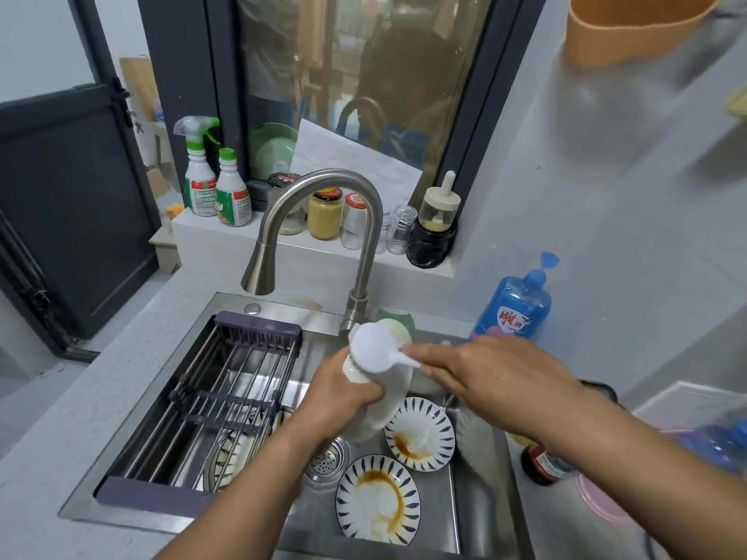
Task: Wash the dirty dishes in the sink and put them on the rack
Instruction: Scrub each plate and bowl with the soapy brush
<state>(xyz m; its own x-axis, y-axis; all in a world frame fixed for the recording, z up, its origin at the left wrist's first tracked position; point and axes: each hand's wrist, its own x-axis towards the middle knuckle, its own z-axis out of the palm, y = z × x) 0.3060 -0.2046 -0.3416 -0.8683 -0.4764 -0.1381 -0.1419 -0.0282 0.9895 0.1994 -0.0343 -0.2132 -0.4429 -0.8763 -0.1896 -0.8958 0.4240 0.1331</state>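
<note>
The sink [133, 402] is set into the tabletop [81, 418]. The rack [226, 398] spans the basin's left part, leaving the right part open above the drain [327, 458]. Two stained plates [420, 434] lie flat on the basin floor beside the drain, and a third plate [230, 450] lies under the rack. The faucet [323, 183] arches over the rear rim. The left hand [339, 398] holds a white dish [388, 402] tilted above the basin, grip clamped on its edge. The right hand [485, 377] pinches the handle of a white scrubber [374, 349], whose head touches the dish's upper edge.
</note>
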